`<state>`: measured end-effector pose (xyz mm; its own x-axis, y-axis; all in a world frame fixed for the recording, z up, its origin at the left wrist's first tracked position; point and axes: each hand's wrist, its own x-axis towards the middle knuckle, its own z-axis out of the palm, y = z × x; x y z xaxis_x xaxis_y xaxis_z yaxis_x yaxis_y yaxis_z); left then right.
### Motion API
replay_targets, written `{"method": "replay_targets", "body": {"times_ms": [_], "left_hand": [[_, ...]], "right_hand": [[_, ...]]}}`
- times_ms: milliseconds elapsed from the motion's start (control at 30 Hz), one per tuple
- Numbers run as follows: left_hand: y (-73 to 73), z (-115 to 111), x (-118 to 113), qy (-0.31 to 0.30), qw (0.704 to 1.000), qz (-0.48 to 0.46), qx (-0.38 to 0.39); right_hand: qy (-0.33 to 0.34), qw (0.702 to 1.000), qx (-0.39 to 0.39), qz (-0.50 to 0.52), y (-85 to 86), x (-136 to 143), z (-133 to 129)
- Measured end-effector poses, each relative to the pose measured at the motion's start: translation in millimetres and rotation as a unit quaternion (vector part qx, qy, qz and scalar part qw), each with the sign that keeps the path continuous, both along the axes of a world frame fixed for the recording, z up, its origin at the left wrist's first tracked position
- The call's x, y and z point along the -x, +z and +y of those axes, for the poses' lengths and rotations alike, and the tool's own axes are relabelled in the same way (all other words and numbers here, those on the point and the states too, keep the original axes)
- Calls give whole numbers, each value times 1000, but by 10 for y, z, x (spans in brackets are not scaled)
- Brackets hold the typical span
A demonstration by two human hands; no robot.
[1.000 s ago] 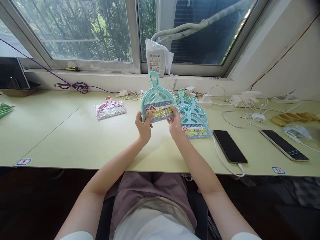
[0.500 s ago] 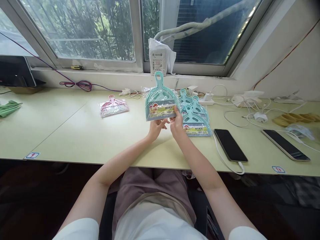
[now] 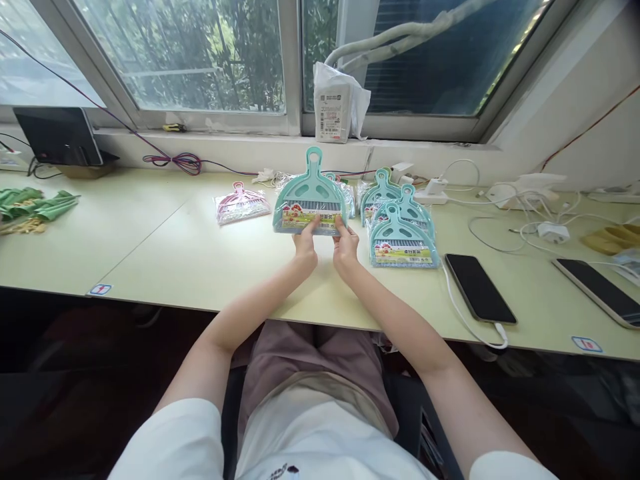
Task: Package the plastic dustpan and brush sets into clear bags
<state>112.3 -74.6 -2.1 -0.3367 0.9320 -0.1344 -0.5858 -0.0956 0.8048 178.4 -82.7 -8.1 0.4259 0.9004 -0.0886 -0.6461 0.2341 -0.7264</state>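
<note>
A plastic-wrapped teal dustpan-and-brush set [image 3: 311, 190] is held upright above the table, its handle pointing up and a printed label across its lower part. My left hand [image 3: 306, 247] grips its lower edge near the middle, thumb on the front. At the lower right corner, my right hand [image 3: 345, 243] also has its thumb on the front. Several wrapped teal sets, the front one [image 3: 404, 243] lowest, overlap to the right. A wrapped pink set [image 3: 242, 203] lies to the left.
Two phones, one black [image 3: 479, 287] and one at the far right [image 3: 600, 288], lie beside white cables and a power strip [image 3: 431, 193]. At the left are a dark screen [image 3: 57, 135] and green items [image 3: 45, 207]. A wrapped box [image 3: 333, 113] stands on the sill.
My left hand has come up onto the held set's lower edge, thumb now in front. The set has tilted a little and shifted left relative to the stack. The view has turned leftward.
</note>
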Motion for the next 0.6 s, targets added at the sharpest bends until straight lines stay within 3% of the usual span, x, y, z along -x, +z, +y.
{"method": "replay_targets", "body": {"times_ms": [433, 600], "left_hand": [[29, 250, 232, 48, 996, 13, 73], [-3, 379, 327, 60, 996, 31, 59]], "right_hand": [[-24, 999, 33, 27, -67, -139, 104], [-20, 999, 32, 18, -74, -73, 105]]}}
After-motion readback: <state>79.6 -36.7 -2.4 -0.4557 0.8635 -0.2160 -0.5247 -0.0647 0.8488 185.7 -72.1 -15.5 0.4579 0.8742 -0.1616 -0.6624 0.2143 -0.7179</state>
